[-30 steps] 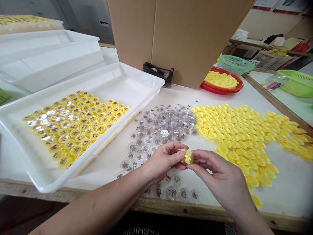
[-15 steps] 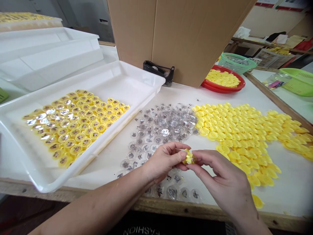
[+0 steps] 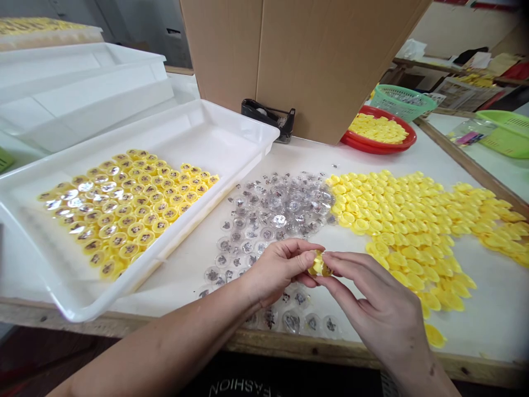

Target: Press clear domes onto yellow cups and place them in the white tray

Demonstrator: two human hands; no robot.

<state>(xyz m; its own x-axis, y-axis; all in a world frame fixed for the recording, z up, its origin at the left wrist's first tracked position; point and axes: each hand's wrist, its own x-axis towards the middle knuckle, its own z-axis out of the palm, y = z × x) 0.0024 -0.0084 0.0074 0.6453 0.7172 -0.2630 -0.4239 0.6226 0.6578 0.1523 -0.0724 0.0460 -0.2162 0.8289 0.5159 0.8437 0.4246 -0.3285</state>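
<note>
Between my two hands is a small yellow plastic piece (image 3: 318, 266) with a clear, shiny cover. My left hand (image 3: 285, 267) pinches its left side with thumb and fingers. From the right, my right hand (image 3: 367, 292) grips the same piece with thumb and fingertips. Below and behind my left hand lie clear plastic discs (image 3: 273, 204) with dark printed pictures. Yellow plastic caps (image 3: 397, 209) spread over the table to the right of them. A white tray (image 3: 231, 129) on the left holds rows of yellow pieces (image 3: 136, 204) with printed round tops.
A tall cardboard box (image 3: 306, 66) stands at the back, with a black tape dispenser (image 3: 268, 118) against it. Behind right are a red bowl (image 3: 380, 144) of yellow caps and a green basket (image 3: 403, 105). More white trays (image 3: 91, 99) are stacked at back left. A wooden edge (image 3: 330, 353) borders the table front.
Both hands keep hold of the yellow piece, which has turned slightly between the fingers. The view has shifted a little; the table items look the same.
</note>
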